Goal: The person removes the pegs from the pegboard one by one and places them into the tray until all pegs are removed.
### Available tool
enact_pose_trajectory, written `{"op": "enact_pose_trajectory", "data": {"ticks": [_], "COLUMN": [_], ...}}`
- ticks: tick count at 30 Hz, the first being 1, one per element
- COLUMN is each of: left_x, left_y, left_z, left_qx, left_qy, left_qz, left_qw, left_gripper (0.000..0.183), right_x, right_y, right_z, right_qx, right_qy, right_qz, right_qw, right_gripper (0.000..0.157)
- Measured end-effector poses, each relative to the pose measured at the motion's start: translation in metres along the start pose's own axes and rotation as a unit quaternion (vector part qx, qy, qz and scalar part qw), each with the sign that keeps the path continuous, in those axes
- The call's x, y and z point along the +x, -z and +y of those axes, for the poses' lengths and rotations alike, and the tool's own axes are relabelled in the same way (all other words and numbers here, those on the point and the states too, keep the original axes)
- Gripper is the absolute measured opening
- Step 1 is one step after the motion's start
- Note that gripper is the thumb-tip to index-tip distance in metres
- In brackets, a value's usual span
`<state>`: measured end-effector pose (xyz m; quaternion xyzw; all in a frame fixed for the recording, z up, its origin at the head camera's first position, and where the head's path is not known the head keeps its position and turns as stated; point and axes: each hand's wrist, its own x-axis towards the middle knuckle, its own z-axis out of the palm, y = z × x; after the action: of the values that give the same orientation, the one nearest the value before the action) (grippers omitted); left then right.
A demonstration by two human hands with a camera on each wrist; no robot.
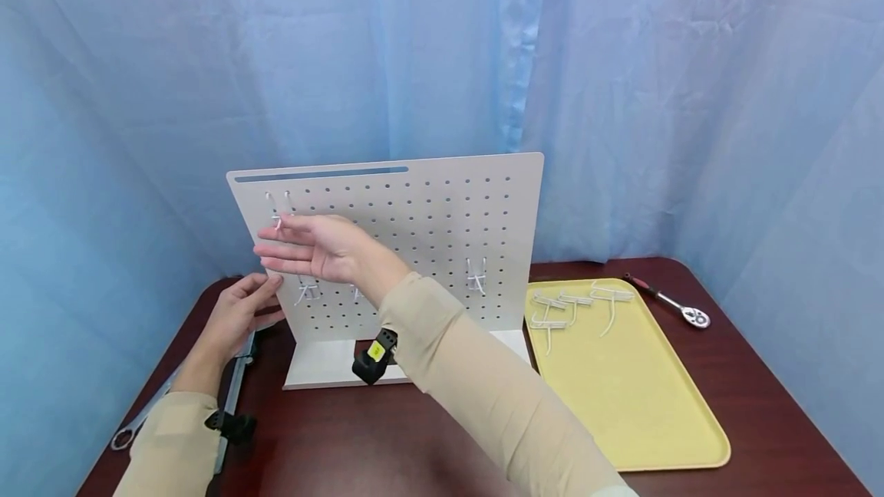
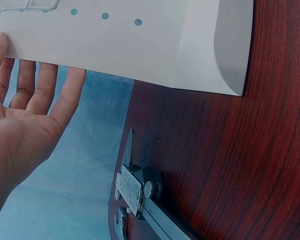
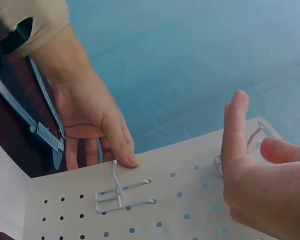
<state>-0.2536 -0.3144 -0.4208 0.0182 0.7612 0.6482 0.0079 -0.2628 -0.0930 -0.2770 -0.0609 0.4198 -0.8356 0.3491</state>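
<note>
A white pegboard [image 1: 449,236] stands upright on its base. My left hand [image 1: 238,313] grips its left edge, thumb on the front face and fingers behind, as the left wrist view [image 2: 27,110] also shows. Before the board's upper left is my right hand [image 1: 321,248], its fingers extended. The right thumb is by the upper-left white wire hook [image 1: 278,219]; whether it touches is unclear. In the right wrist view, that hook [image 3: 255,134] is partly hidden behind the right hand [image 3: 260,185]. A lower-left hook [image 3: 110,200] sits in the board near my left thumb.
Another hook [image 1: 476,280] is on the board's right side, and one [image 1: 356,294] is partly covered by my right arm. A yellow tray [image 1: 635,405] holds several hooks [image 1: 549,326]. Beyond it lies a ratchet [image 1: 673,304]. A caliper [image 2: 132,190] and a wrench [image 1: 131,432] lie left.
</note>
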Motion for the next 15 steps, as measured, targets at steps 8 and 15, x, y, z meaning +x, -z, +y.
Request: {"op": "enact_pose_trajectory", "data": {"ticks": [8, 15], "left_x": [-0.0037, -0.0020], "left_y": [0.0020, 0.0000], "left_z": [0.0026, 0.0034], "left_qx": [-0.001, -0.005], "left_qy": [-0.002, -0.001], "left_qz": [0.003, -0.002], "left_qw": [1.0000, 1.0000], "left_gripper": [0.028, 0.028], "right_x": [0.0001, -0.0002], "right_y": [-0.0032, -0.0053], "right_z": [0.0021, 0.0024], "right_qx": [0.019, 0.014], "right_qy": [0.011, 0.018], "right_qz": [-0.001, 0.000], "right_qw": [1.000, 1.000], "right_gripper": [0.034, 0.033]}}
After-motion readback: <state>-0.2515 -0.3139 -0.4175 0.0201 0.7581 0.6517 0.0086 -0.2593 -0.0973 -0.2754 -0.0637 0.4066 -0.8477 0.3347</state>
